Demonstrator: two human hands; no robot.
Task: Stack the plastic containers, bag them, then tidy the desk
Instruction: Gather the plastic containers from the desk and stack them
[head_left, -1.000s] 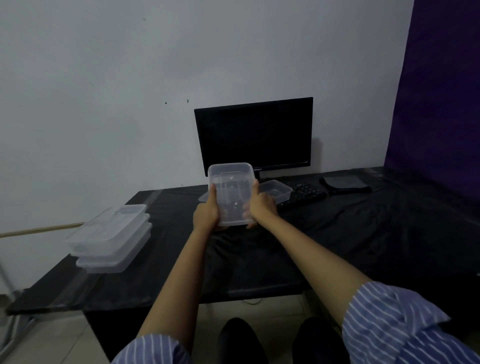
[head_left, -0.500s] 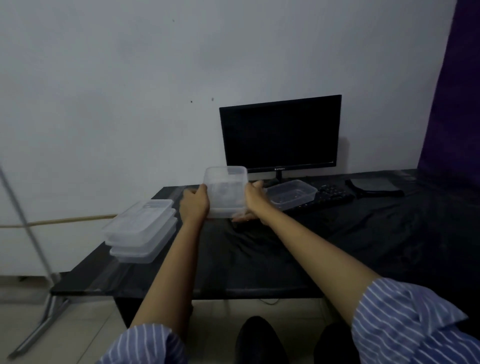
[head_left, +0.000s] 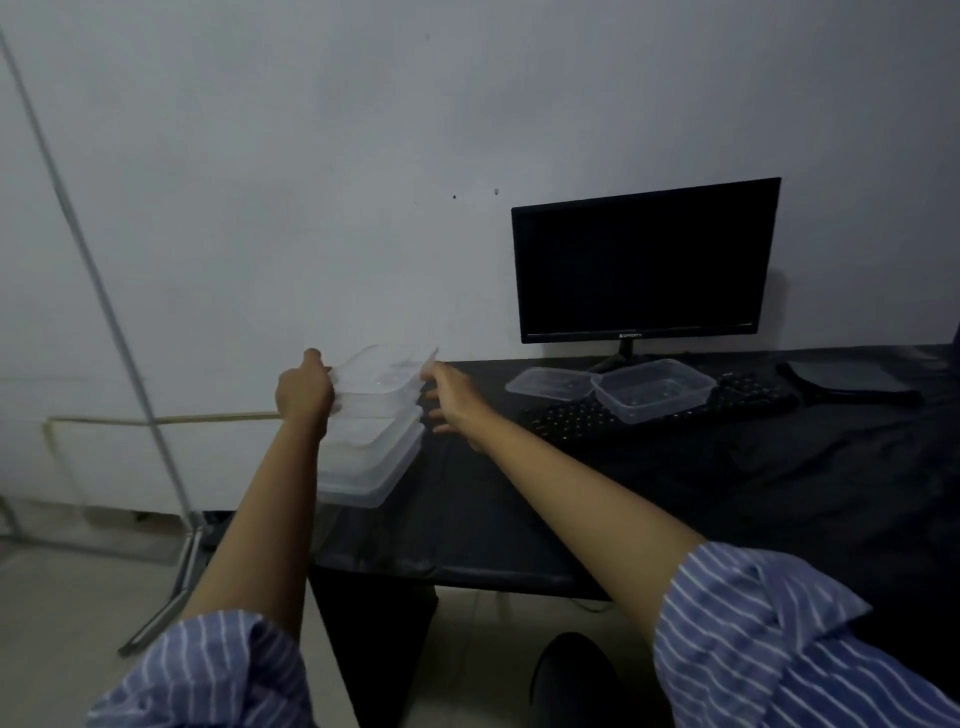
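Observation:
A clear lidded plastic container (head_left: 384, 371) rests on top of the stack of clear containers (head_left: 371, 457) at the left end of the black desk (head_left: 519, 519). My left hand (head_left: 304, 392) grips its left side. At its right edge my right hand (head_left: 449, 392) has spread fingers, only the fingertips near the container. An open clear container (head_left: 654, 389) sits on the keyboard (head_left: 649, 410), with its loose lid (head_left: 548, 383) lying just to its left.
A dark monitor (head_left: 644, 260) stands against the white wall behind the keyboard. A dark flat object (head_left: 847, 384) lies at the far right of the desk. A thin metal pole (head_left: 93, 270) leans at the left, over tiled floor.
Both hands carried the clear container from the desk's middle leftward and set it on the stack. My right hand has loosened from it. My view turned left.

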